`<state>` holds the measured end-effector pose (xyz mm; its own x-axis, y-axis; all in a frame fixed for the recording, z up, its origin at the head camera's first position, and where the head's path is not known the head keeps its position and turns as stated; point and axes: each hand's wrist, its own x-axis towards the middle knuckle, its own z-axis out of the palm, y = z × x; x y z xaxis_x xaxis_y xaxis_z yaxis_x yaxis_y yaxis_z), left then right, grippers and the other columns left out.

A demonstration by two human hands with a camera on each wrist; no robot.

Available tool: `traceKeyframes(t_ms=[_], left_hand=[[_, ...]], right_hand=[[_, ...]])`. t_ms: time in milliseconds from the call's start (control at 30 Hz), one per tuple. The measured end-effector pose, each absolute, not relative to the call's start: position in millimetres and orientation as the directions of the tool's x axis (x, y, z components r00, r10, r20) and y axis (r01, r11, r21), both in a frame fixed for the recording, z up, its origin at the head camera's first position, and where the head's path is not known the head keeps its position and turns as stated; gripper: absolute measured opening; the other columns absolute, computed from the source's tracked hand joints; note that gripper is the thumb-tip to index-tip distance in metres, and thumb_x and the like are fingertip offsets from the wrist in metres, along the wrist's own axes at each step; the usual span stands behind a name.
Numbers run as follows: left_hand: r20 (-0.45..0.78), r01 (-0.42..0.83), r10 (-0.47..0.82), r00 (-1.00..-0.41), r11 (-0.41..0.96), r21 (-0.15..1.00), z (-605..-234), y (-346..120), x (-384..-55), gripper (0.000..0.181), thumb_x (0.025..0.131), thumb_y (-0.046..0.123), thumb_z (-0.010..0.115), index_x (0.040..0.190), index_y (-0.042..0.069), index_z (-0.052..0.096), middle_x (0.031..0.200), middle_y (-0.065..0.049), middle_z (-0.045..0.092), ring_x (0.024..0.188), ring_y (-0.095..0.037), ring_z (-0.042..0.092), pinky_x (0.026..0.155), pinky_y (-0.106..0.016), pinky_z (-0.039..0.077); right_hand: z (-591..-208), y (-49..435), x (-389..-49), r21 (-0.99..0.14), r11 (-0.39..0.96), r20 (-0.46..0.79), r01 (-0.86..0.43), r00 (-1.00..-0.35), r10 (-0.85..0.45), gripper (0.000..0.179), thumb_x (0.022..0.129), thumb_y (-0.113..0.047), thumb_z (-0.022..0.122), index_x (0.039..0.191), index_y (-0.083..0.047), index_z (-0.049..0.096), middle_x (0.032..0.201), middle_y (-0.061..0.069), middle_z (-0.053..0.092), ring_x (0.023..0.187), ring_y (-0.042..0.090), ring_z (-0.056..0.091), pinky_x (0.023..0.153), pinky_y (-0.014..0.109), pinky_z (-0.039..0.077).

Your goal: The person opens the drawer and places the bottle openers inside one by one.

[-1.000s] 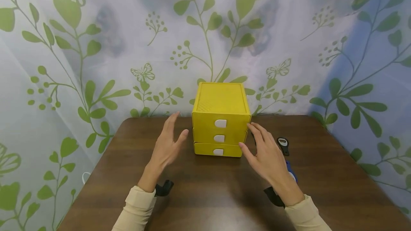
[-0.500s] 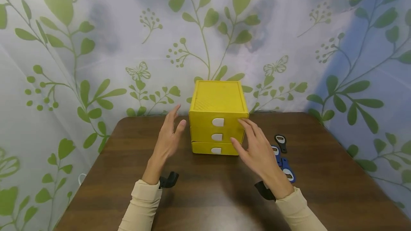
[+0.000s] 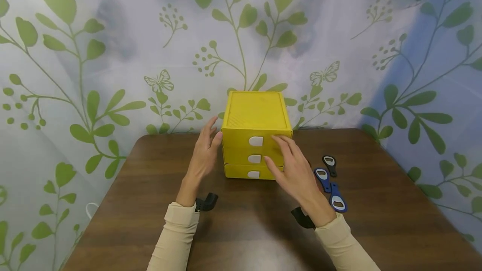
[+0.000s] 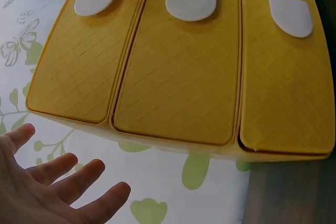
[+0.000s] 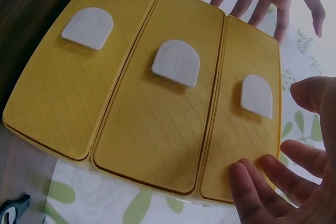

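A small yellow drawer unit (image 3: 257, 110) with three stacked drawers stands toward the back of the table. Each drawer front bears a white rounded tab, such as the top tab (image 3: 256, 141). My left hand (image 3: 203, 156) is beside the unit's left side, fingers spread and holding nothing. The left wrist view has this hand (image 4: 58, 182) apart from the yellow side. In front of the unit's right half is my right hand (image 3: 295, 172), fingers extended and slightly bent. Its fingertips (image 5: 239, 174) overlap the top drawer's front in the right wrist view, with nothing gripped.
Right of the unit lie a black bottle opener (image 3: 329, 165) and two blue bottle openers, one nearer the unit (image 3: 326, 186) and one closer to me (image 3: 337, 202). A leaf-patterned curtain (image 3: 169, 53) hangs behind the brown wooden table (image 3: 241, 237).
The right hand has moved left across the drawer fronts, uncovering the blue openers. The left hand has come closer to the unit's left side. All drawers stay closed.
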<state>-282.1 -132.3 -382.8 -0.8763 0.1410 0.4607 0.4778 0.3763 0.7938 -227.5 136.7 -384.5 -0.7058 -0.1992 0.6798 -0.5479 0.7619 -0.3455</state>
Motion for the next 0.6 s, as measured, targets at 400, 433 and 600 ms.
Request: traceKeyframes(t_ms=[400, 433, 600], left_hand=[[0.437, 0.459, 0.146, -0.888, 0.349, 0.817, -383, -129, -307, 0.064, 0.107, 0.059, 0.034, 0.163, 0.029, 0.031, 0.166, -0.003, 0.032, 0.147, -0.033, 0.042, 0.112, -0.064, 0.038], [0.435, 0.459, 0.150, -0.888, 0.341, 0.820, -383, -129, -308, 0.064, 0.107, 0.058, 0.034, 0.163, 0.028, 0.031, 0.166, -0.003, 0.032, 0.146, -0.033, 0.042, 0.112, -0.064, 0.038], [0.414, 0.444, 0.160, -0.896, 0.321, 0.836, -380, -126, -316, 0.060, 0.108, 0.057, 0.032, 0.162, 0.033, 0.031, 0.167, -0.001, 0.031, 0.147, -0.032, 0.042, 0.114, -0.062, 0.037]], right_hand=[[-382, 121, -243, -0.378, 0.721, 0.678, -0.581, -0.704, -0.212, 0.057, 0.096, -0.025, 0.076, 0.147, -0.011, 0.053, 0.137, 0.010, 0.057, 0.109, 0.025, 0.065, 0.086, 0.042, 0.058], [-382, 120, -244, -0.378, 0.718, 0.680, -0.585, -0.701, -0.213, 0.057, 0.096, -0.024, 0.076, 0.147, -0.011, 0.054, 0.136, 0.010, 0.057, 0.108, 0.025, 0.065, 0.085, 0.042, 0.059], [-382, 116, -252, -0.381, 0.700, 0.698, -0.604, -0.684, -0.211, 0.055, 0.094, -0.018, 0.078, 0.144, -0.010, 0.056, 0.131, 0.010, 0.059, 0.103, 0.025, 0.066, 0.082, 0.042, 0.059]])
